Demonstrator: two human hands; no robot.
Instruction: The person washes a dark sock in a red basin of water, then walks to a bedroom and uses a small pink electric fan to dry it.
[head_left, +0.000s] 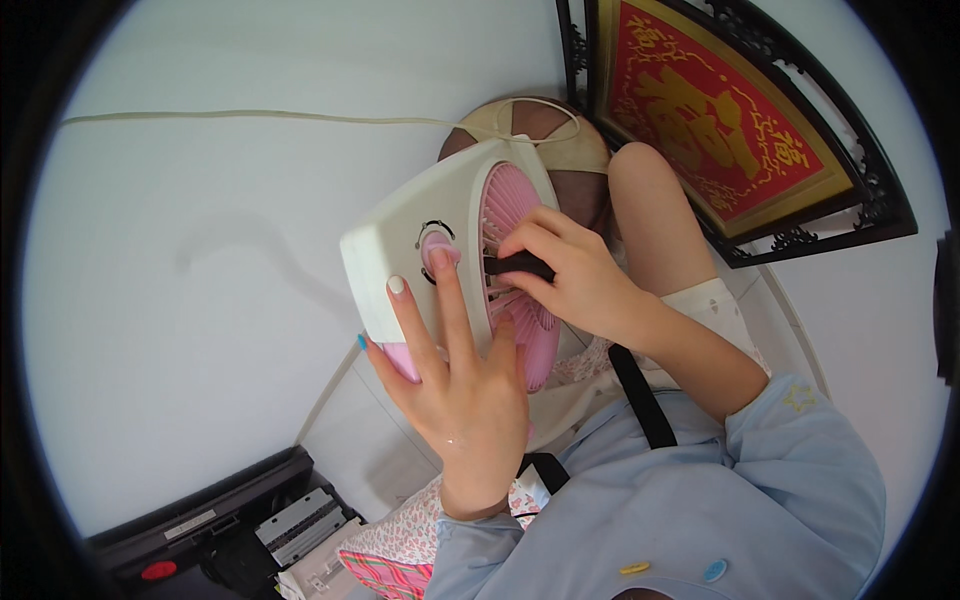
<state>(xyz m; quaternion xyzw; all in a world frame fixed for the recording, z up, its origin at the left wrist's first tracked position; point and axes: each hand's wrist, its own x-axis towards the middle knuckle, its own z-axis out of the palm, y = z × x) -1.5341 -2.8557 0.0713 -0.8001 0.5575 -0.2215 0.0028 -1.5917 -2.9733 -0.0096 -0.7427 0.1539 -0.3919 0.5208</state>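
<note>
A white table fan housing (420, 187) with a pink grille (517, 199) stands tilted before me. My left hand (465, 390) lies spread across its front, one fingertip on the pink knob (433, 247) and another at the grille's edge. Between thumb and fingers, my right hand (585, 277) pinches a black handle (525, 265). The handle's far end meets the grille's slats; what it carries there is hidden.
A round brown-and-cream patchwork stool (574, 154) is behind the fan. A pale cord (262, 114) runs along the white wall. To the right leans a dark-framed red and gold panel (690, 120). A black case (225, 502) with grey metal parts (300, 525) sits lower left.
</note>
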